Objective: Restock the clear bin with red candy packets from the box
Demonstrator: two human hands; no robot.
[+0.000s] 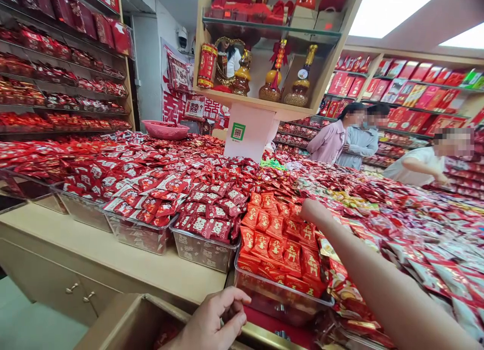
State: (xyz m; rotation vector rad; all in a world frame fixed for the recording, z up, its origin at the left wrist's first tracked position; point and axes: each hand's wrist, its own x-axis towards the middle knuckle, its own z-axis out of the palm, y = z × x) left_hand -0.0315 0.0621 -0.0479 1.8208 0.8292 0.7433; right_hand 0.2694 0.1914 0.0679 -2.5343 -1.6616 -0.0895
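Note:
My left hand [217, 317] is low in the head view, above the edge of an open cardboard box [113, 322]. Its fingers are loosely bent, thumb and forefinger apart, and nothing shows between them. Reaching forward, my right hand [315, 212] is at the back right of a heap of red candy packets [277, 244] with gold characters. Its fingers point away and are hidden, so what they touch or hold does not show. These packets fill a clear plastic bin [283, 302] at the counter's front.
More clear bins [206, 249] of red packets line the counter [159, 261]. A pink basket [165, 129] sits farther back. A display shelf [260, 100] rises mid-counter with a QR-code sign [237, 132]. Several people [328, 138] stand across the counter.

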